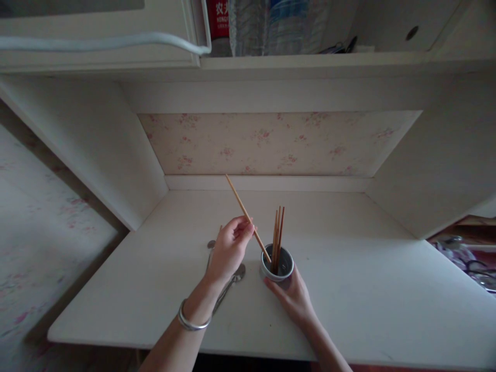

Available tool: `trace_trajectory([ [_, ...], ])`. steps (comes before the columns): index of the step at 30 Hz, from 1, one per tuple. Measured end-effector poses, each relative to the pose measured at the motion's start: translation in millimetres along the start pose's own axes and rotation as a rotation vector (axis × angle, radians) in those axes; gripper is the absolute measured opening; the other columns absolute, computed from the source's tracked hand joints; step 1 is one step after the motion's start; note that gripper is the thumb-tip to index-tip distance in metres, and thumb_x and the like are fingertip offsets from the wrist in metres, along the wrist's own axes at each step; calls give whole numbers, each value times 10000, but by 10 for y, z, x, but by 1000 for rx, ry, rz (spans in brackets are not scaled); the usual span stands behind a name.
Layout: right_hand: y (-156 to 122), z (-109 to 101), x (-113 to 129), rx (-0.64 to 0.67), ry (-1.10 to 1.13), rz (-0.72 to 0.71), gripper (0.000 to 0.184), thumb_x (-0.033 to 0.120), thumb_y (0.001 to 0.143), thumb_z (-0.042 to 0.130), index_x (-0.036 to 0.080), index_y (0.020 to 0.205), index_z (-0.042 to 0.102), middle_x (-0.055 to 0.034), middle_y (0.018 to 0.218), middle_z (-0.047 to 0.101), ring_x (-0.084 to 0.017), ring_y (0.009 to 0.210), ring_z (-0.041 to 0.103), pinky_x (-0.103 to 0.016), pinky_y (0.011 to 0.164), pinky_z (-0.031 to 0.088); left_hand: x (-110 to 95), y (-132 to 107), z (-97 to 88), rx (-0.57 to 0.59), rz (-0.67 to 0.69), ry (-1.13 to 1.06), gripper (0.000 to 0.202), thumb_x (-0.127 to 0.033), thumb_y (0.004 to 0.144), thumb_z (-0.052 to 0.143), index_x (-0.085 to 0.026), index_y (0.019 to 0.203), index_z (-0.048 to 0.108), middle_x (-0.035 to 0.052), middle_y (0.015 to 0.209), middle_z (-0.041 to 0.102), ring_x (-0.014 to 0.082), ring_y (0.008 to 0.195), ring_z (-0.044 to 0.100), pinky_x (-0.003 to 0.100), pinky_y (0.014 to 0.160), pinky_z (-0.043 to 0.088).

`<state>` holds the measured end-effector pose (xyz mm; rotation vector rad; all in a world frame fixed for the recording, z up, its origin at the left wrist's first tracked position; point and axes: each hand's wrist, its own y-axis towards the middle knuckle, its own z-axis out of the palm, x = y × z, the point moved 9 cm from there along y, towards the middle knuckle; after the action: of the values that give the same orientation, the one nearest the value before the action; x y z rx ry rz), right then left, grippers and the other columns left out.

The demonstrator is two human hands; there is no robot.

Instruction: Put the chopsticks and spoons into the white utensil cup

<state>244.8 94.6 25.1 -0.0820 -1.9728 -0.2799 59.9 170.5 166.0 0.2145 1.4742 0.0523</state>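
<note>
Pinched in my left hand is a wooden chopstick, tilted, its lower end at the mouth of a grey cup. Several other chopsticks stand upright in that cup. My right hand is wrapped round the cup's lower right side, and the cup rests on or just over the white desktop; I cannot tell which. Beside and partly behind my left hand lie metal spoons, their handles partly hidden by my wrist. The tip of another thin stick shows just behind that hand.
The white desktop is walled by side panels and a floral back panel. Overhead, a shelf holds plastic-wrapped bottles and a red package. A white cable runs along the upper left. Assorted items sit at the far right.
</note>
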Motion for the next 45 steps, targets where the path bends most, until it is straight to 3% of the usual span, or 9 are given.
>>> trace_trajectory([
  [7, -8, 10, 10, 3, -8, -23, 726, 451, 769, 735, 252, 1397, 430, -97, 1348, 590, -315, 1250, 549, -488, 1034, 452, 155, 75, 252, 108, 69, 320, 184, -360, 887, 614, -196, 965, 643, 32, 866, 734, 166, 801, 697, 258, 737, 533],
  [13, -10, 11, -14, 10, -19, -6, 735, 450, 775, 729, 249, 1410, 418, -103, 1341, 590, -316, 1241, 554, -490, 1023, 459, 353, 39, 364, 173, 70, 528, 229, -373, 922, 540, -199, 922, 690, 43, 900, 750, 179, 827, 701, 257, 730, 523],
  [22, -15, 26, -18, -1, 9, -1, 718, 417, 780, 725, 245, 1407, 420, -101, 1319, 605, -305, 1221, 571, -475, 1017, 472, 494, 8, 438, 234, 101, 710, 216, -347, 895, 565, -204, 918, 725, 53, 964, 748, 197, 887, 693, 285, 793, 519],
  [45, -12, 5, -33, -9, -3, -18, 754, 448, 760, 740, 243, 1415, 429, -108, 1332, 603, -320, 1231, 568, -492, 1016, 477, 495, -27, 464, 235, 107, 655, 206, -342, 899, 569, -192, 981, 684, 52, 968, 723, 176, 828, 665, 294, 775, 535],
])
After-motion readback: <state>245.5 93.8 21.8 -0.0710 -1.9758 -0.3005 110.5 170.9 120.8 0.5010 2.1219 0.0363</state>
